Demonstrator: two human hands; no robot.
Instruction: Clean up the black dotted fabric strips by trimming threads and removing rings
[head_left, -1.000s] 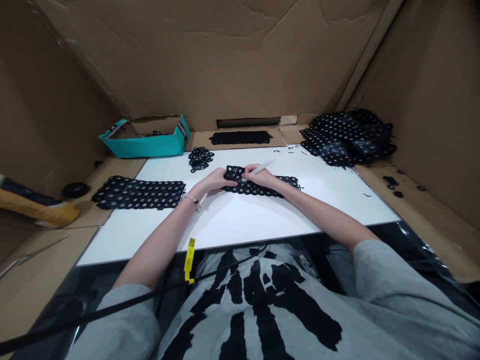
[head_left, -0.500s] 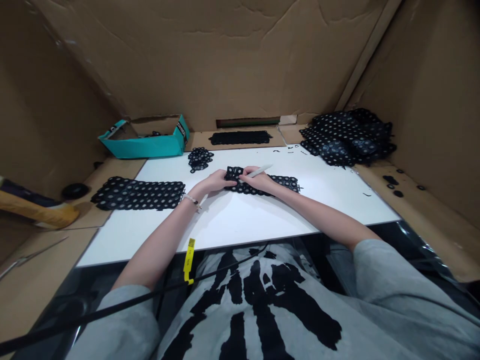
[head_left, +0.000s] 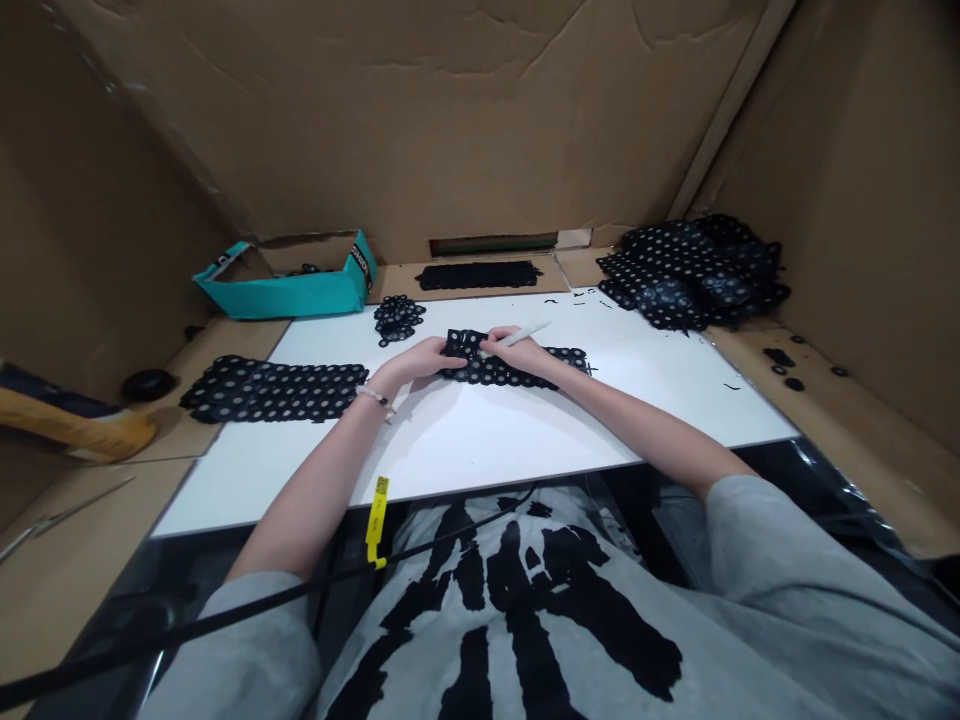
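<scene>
A black strip of joined rings (head_left: 491,372) with pale round holes lies on the white board under both hands. My left hand (head_left: 424,362) grips its left end, thumb on the near edge. My right hand (head_left: 517,350) is closed round a white pen-like tool (head_left: 534,328), whose lower end points down at the strip near my left fingertips. The tool's tip is too small to make out. Left of my left wrist lies another black perforated strip (head_left: 300,390). A small cluster of black rings (head_left: 397,318) sits beyond my left hand.
A teal box (head_left: 285,297) stands at the back left. Behind the white board (head_left: 480,440) lies a dark strip (head_left: 478,275). A heap of black perforated sheets (head_left: 690,270) is at the back right. Scissors (head_left: 60,515) and a yellow-and-dark tube (head_left: 75,415) lie at the left.
Both hands and the strip have shifted slightly left. The right hand still holds the white tool over the strip, and its tilt is nearly the same.
</scene>
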